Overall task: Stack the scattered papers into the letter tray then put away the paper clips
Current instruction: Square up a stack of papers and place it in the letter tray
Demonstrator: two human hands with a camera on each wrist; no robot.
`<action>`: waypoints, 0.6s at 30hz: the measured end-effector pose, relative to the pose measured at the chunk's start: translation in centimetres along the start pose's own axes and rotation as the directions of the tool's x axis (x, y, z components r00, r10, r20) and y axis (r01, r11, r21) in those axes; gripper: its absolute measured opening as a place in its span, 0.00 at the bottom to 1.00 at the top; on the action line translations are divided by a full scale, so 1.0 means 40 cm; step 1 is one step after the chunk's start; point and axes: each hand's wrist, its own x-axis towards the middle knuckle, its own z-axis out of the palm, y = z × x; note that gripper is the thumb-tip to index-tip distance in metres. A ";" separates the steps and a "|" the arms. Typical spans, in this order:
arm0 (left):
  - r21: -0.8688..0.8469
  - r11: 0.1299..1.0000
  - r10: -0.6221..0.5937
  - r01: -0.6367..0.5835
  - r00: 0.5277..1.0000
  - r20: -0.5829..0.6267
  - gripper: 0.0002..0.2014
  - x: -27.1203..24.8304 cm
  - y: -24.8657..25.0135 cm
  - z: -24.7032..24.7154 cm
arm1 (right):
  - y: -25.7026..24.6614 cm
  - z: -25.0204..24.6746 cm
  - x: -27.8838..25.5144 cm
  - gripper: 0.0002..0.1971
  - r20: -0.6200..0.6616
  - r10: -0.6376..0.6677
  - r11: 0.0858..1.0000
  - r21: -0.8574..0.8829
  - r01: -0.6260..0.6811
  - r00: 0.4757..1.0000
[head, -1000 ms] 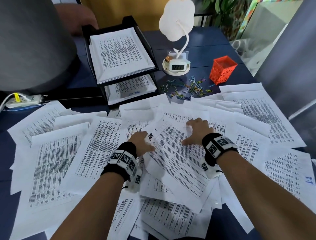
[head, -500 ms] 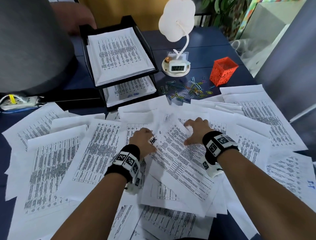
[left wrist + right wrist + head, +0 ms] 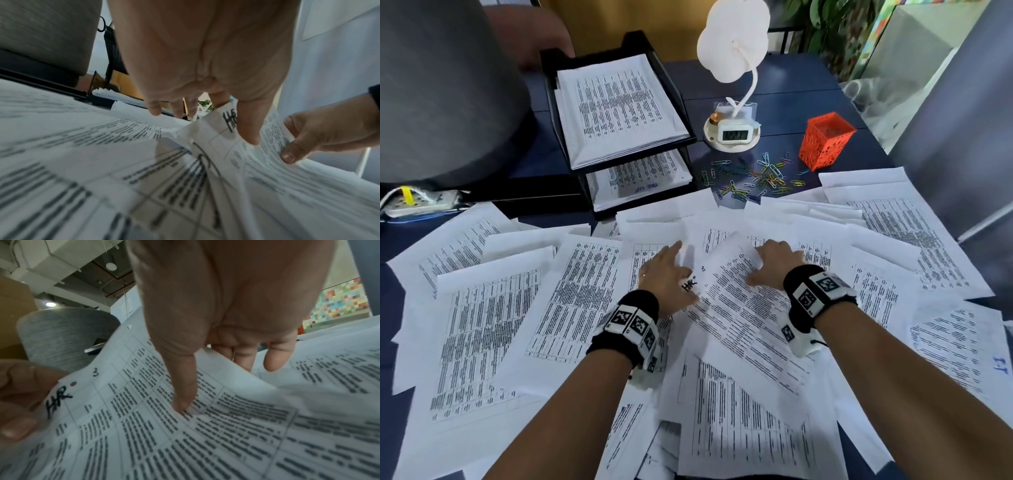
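Observation:
Printed papers (image 3: 493,318) lie scattered and overlapping over the blue table (image 3: 791,92). A sheet marked "HR" (image 3: 739,308) lies on top in the middle, its far edge curled upward. My left hand (image 3: 671,270) pinches its "HR" corner, thumb (image 3: 246,129) on top. My right hand (image 3: 770,263) grips the far edge, thumb (image 3: 183,399) pressing the print and fingers underneath. The black two-tier letter tray (image 3: 551,68) at the back left holds paper in both tiers. Coloured paper clips (image 3: 753,178) are strewn to its right.
An orange mesh holder (image 3: 825,140) stands right of the clips. A white lamp with a clock base (image 3: 732,133) stands behind them. A white power strip (image 3: 417,202) lies at the left edge. A grey rounded chair back (image 3: 441,85) rises at the far left.
My left hand has slid forward to the sheet's "HR" corner and spread its fingers. My right hand has curled the sheet's far edge upward.

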 end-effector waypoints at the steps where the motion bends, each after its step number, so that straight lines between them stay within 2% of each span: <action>1: -0.003 1.000 -0.011 0.011 1.000 -0.005 0.30 -0.005 0.004 0.001 | 0.006 -0.003 -0.004 0.20 0.010 -0.005 1.000 0.015 0.004 1.000; 3: -0.128 0.992 -0.012 0.012 1.000 0.003 0.31 -0.013 0.005 0.008 | 0.020 -0.009 -0.014 0.20 0.035 -0.012 0.995 0.101 0.008 0.999; 6: -0.288 0.957 -0.009 0.021 0.999 0.042 0.31 -0.029 0.012 0.018 | 0.033 -0.015 -0.031 0.29 0.099 -0.049 0.982 0.186 0.030 0.994; 7: -0.322 0.946 -0.021 0.036 0.999 0.050 0.31 -0.035 0.013 0.022 | 0.033 -0.015 -0.037 0.30 0.132 -0.054 0.984 0.178 0.029 0.990; 11: -0.406 0.912 -0.043 0.062 0.997 0.058 0.22 -0.047 -0.001 0.034 | 0.030 -0.006 -0.045 0.19 0.206 -0.073 0.997 0.047 0.065 0.976; 13: -0.512 0.856 -0.058 0.074 0.997 0.047 0.28 -0.057 -0.006 0.031 | 0.033 -0.002 -0.042 0.16 0.157 -0.092 0.992 0.103 0.076 0.983; 15: -0.647 0.753 -0.140 0.123 0.990 0.025 0.38 -0.063 -0.014 0.028 | 0.045 -0.001 -0.026 0.17 0.052 -0.092 0.966 0.247 0.076 0.994; 18: -0.739 0.650 -0.275 0.179 0.961 -0.009 0.41 -0.069 -0.039 0.028 | 0.059 -0.008 0.002 0.29 -0.073 -0.036 0.901 0.429 0.065 0.997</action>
